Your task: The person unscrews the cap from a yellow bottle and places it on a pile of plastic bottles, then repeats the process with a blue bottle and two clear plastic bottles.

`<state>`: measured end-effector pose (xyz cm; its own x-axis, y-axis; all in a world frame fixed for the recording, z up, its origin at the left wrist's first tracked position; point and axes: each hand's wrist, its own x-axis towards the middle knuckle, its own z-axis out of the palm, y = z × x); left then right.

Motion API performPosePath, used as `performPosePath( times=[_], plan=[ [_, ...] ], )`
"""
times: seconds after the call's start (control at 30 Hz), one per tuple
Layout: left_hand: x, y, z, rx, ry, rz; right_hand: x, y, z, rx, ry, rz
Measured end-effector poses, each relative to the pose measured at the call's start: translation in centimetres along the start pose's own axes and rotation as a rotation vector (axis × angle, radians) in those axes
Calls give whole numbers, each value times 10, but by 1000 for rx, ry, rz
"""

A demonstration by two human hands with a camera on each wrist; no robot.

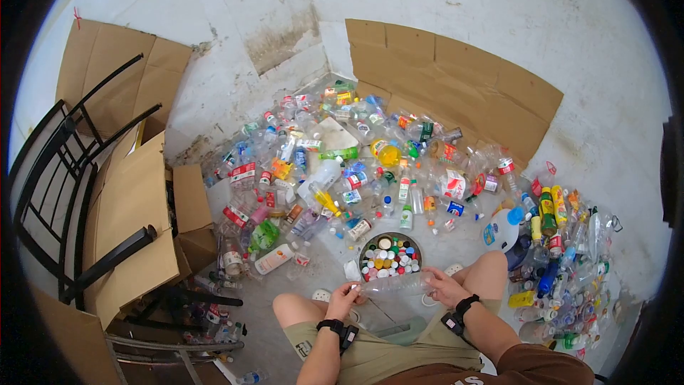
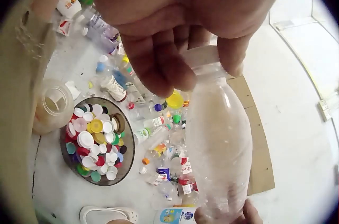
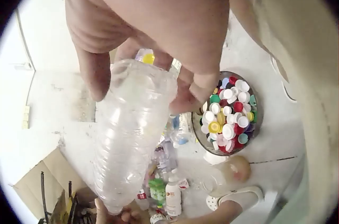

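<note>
A clear, label-free plastic bottle point(image 1: 394, 286) lies sideways between both hands, above the lap. My left hand point(image 1: 343, 301) pinches its neck end, fingers on one side and thumb on the other; a whitish cap or ring point(image 2: 204, 57) shows there in the left wrist view. At the opposite end, my right hand point(image 1: 447, 289) grips the bottle's base, thumb apart from the curled fingers. Just beyond the bottle stands a round bowl point(image 2: 127, 167) filled with loose caps point(image 3: 229, 118) in white, red, yellow, green and other colours.
A large heap of plastic bottles point(image 1: 342, 171) spreads across the floor ahead. More bottles point(image 1: 570, 264) pile up at the right, beside a big jug with a blue cap point(image 1: 502, 232). At the left stand a black metal frame point(image 1: 53, 199) and cardboard boxes point(image 1: 142, 207). A cardboard sheet point(image 1: 456, 85) leans on the wall.
</note>
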<state>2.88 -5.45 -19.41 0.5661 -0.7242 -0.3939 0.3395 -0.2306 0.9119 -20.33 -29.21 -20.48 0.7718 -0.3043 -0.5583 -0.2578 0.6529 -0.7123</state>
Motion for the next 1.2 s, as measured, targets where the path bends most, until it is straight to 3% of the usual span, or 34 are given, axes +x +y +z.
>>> performPosePath(
  times=[0.17, 0.27, 0.37, 0.47, 0.57, 0.67, 0.87, 0.97, 1.07, 1.17, 1.2],
  plan=[
    [-9, 17, 8, -20, 16, 121, -8, -7, 15, 92, -81, -87],
    [-10, 19, 9, 4, -29, 124, -10, -16, 21, 297, -10, 96],
    [-9, 11, 10, 17, -56, 107, 37, 36, -49, 323, -179, 568],
    [-10, 16, 11, 29, -30, 103, 40, 44, -45, 120, -79, 448],
    [-7, 13, 6, 25, -9, 91, 0, 1, 1, 156, -61, 27],
    [-3, 5, 2, 50, -10, 80, 2, 5, -2, 145, -120, -80],
    [-10, 14, 7, -3, -23, 137, -8, -15, 14, 331, -55, -9],
    [-12, 19, 11, 3, -50, 120, 3, 0, 2, 345, -102, 121],
    [-16, 27, 13, 19, -33, 59, 20, 20, -25, 125, -120, 395],
    [-12, 23, 8, 67, 18, 102, 26, 30, -34, 146, -129, 297],
    [-10, 24, 7, 89, 43, 108, 20, 26, -28, 154, -146, 141]
  ],
)
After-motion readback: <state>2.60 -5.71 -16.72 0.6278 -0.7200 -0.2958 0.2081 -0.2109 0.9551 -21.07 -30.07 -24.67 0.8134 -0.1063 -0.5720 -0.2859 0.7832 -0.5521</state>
